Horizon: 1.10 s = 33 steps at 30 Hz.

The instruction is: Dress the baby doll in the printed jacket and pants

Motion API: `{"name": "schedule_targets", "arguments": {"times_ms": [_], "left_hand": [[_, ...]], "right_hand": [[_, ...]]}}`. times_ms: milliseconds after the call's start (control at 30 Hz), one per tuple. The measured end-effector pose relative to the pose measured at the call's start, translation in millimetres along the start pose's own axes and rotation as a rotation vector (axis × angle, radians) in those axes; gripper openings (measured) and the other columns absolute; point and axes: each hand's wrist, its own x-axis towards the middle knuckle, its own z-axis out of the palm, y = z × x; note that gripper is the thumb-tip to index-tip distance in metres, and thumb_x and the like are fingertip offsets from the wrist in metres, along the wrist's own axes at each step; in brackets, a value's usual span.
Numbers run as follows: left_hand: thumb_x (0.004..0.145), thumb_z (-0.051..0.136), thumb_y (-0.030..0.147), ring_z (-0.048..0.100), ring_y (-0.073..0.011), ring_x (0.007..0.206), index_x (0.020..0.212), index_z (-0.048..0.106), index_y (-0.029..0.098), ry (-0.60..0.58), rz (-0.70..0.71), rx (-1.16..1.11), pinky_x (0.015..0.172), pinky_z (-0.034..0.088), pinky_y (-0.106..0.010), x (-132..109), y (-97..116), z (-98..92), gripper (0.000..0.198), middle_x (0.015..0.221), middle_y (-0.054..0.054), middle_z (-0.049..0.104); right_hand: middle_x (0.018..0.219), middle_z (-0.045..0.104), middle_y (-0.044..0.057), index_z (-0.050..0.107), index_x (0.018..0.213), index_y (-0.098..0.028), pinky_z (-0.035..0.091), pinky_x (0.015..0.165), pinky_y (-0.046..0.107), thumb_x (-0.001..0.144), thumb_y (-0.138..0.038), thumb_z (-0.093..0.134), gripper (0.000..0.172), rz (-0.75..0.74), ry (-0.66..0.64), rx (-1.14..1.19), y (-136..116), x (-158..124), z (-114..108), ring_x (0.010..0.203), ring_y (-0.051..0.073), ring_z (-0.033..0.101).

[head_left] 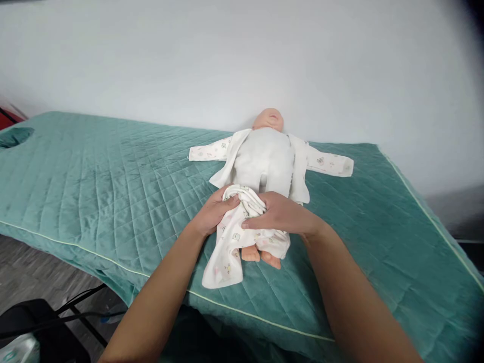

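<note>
A baby doll (266, 156) with a white cloth body lies on its back, its head toward the wall. Its arms are inside a white printed baby jacket (328, 164) that hangs unfastened at the front. Over the doll's lower legs are white printed baby pants (230, 237), bunched at the waistband. My left hand (214, 209) grips the left edge of the waistband, thumb on top. My right hand (278, 214) grips its right side, with some fingers hidden in the cloth. One pant leg hangs loose at the left; the doll's bare feet (260, 256) show beside it.
A green quilted cover (113, 176) with light piping spreads over the bed, which has a face hole (15, 137) at the far left. A white wall (227, 60) stands right behind. At lower left are a black object (41, 327) and dark metal legs.
</note>
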Motion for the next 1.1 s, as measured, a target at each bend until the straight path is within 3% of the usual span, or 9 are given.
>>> {"name": "schedule_targets", "arguments": {"times_ms": [100, 200, 367, 467, 533, 633, 833, 933, 1100], "left_hand": [[0.074, 0.082, 0.052, 0.063, -0.0173, 0.082, 0.105, 0.072, 0.017, -0.030, -0.011, 0.033, 0.076, 0.050, -0.029, -1.1, 0.2, -0.5, 0.048, 0.096, -0.005, 0.072], [0.076, 0.080, 0.052, 0.063, -0.0192, 0.089, 0.110, 0.070, 0.016, -0.104, 0.014, 0.101, 0.079, 0.049, -0.030, -2.4, 1.5, -1.3, 0.050, 0.101, -0.006, 0.071], [0.060, 0.094, 0.037, 0.061, -0.0205, 0.093, 0.116, 0.068, 0.019, -0.190, -0.017, 0.245, 0.079, 0.048, -0.028, -3.8, 7.6, -2.5, 0.064, 0.104, -0.004, 0.070], [0.064, 0.091, 0.035, 0.062, -0.0191, 0.085, 0.108, 0.072, 0.017, -0.188, -0.086, 0.251, 0.074, 0.047, -0.028, -3.7, 7.9, -1.9, 0.051, 0.095, -0.004, 0.072], [0.068, 0.089, 0.036, 0.063, -0.0191, 0.083, 0.103, 0.074, 0.015, -0.172, -0.081, 0.187, 0.075, 0.048, -0.029, -3.3, 5.8, -1.0, 0.044, 0.093, -0.005, 0.073], [0.067, 0.089, 0.036, 0.066, -0.0217, 0.092, 0.112, 0.073, 0.017, -0.120, -0.025, 0.028, 0.084, 0.049, -0.031, -2.5, 1.6, 0.7, 0.051, 0.104, -0.007, 0.075], [0.065, 0.089, 0.037, 0.066, -0.0178, 0.079, 0.101, 0.073, 0.016, -0.006, 0.020, -0.087, 0.074, 0.050, -0.028, -1.2, -5.1, -0.6, 0.045, 0.090, -0.004, 0.075], [0.065, 0.088, 0.040, 0.065, -0.0173, 0.074, 0.100, 0.074, 0.017, 0.009, 0.022, -0.093, 0.069, 0.050, -0.028, -0.6, -6.8, -1.3, 0.044, 0.087, -0.003, 0.075], [0.069, 0.086, 0.036, 0.068, -0.0190, 0.079, 0.107, 0.075, 0.016, 0.014, 0.023, -0.085, 0.074, 0.052, -0.030, -2.2, -6.4, -0.8, 0.045, 0.092, -0.005, 0.077]], "right_hand": [[0.092, 0.075, 0.002, 0.076, 0.100, -0.022, 0.053, 0.070, 0.032, 0.078, -0.036, 0.075, 0.026, 0.010, 0.035, 0.035, 2.5, -0.5, 1.2, 0.082, 0.022, 0.067], [0.095, 0.074, 0.002, 0.074, 0.102, -0.020, 0.052, 0.075, 0.031, 0.080, -0.032, 0.072, 0.025, -0.020, 0.125, 0.213, 4.6, -0.4, 2.9, 0.086, 0.021, 0.066], [0.077, 0.063, -0.003, 0.065, 0.086, -0.019, 0.042, 0.061, 0.024, 0.077, -0.030, 0.072, 0.016, 0.017, 0.283, 0.427, 4.7, 0.6, 4.7, 0.066, 0.012, 0.054], [0.069, 0.055, -0.006, 0.057, 0.078, -0.020, 0.037, 0.057, 0.023, 0.073, -0.029, 0.074, 0.020, 0.048, 0.311, 0.414, 3.6, 1.0, 4.5, 0.061, 0.010, 0.047], [0.070, 0.056, -0.005, 0.058, 0.079, -0.020, 0.037, 0.057, 0.023, 0.074, -0.029, 0.074, 0.020, 0.061, 0.307, 0.364, 3.0, 0.9, 4.0, 0.062, 0.011, 0.047], [0.078, 0.063, -0.003, 0.063, 0.085, -0.020, 0.042, 0.061, 0.025, 0.076, -0.034, 0.075, 0.020, 0.049, 0.271, 0.265, 1.7, 0.3, 2.0, 0.069, 0.013, 0.055], [0.103, 0.074, 0.001, 0.072, 0.112, -0.021, 0.052, 0.080, 0.031, 0.072, -0.041, 0.084, 0.046, 0.051, -0.063, 0.090, -5.1, -0.6, -4.6, 0.094, 0.023, 0.067], [0.107, 0.075, 0.001, 0.072, 0.116, -0.021, 0.053, 0.085, 0.031, 0.075, -0.039, 0.082, 0.045, 0.064, -0.083, 0.072, -5.4, -1.3, -6.0, 0.100, 0.023, 0.068], [0.112, 0.074, 0.004, 0.068, 0.123, -0.019, 0.053, 0.087, 0.032, 0.083, -0.040, 0.076, 0.045, 0.025, -0.039, 0.230, 3.1, -1.9, -4.2, 0.103, 0.022, 0.068]]}}
